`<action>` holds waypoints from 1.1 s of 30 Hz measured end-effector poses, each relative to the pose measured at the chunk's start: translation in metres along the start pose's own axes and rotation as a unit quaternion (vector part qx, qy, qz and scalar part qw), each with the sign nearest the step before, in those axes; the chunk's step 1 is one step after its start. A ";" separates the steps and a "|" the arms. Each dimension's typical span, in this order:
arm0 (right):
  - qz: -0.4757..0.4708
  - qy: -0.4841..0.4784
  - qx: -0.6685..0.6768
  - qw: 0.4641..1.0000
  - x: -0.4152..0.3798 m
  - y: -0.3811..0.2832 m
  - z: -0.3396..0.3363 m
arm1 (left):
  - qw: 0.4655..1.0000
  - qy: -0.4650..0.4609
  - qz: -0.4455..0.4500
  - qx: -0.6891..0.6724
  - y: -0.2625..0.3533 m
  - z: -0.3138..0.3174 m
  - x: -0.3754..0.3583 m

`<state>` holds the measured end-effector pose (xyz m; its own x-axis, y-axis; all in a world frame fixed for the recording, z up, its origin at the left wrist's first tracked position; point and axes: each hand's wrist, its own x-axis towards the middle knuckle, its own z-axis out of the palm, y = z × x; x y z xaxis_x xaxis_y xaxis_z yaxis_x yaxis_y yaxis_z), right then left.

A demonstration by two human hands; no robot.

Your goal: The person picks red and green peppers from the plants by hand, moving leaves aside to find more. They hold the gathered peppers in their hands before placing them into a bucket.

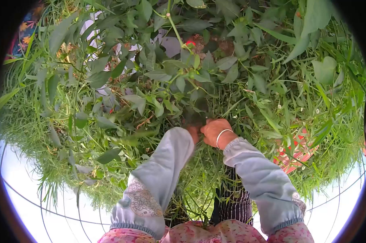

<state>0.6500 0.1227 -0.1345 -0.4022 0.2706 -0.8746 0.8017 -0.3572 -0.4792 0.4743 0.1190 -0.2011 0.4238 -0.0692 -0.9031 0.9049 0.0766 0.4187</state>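
Observation:
Both my hands are close together in the middle of the head view, at the base of a leafy green plant (179, 73). My right hand (216, 131) has its fingers curled, with a white bracelet (220, 137) at the wrist; what they hold, if anything, is hidden. Just left of it, my left hand (194, 133) shows only in part beyond its pale sleeve cover (162, 162), its fingers hidden by leaves and shade. A small red fruit (190, 43) hangs among the leaves above.
Tall grass and weeds (280, 101) surround the hands. Red objects (296, 152) lie partly hidden in the grass at right. Grey-white sheeting (169, 45) shows behind the leaves. Patterned cloth (26, 34) is at the upper left.

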 end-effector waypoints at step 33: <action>-0.148 0.282 0.752 0.578 -0.033 -0.081 -0.011 | 0.870 0.148 0.091 0.462 0.094 -0.320 -0.023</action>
<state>0.6035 0.1525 -0.0661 0.1243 0.6154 -0.7784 -0.7253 -0.4790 -0.4945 0.5373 0.4465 -0.1717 0.6589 0.1298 -0.7410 0.5277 -0.7817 0.3323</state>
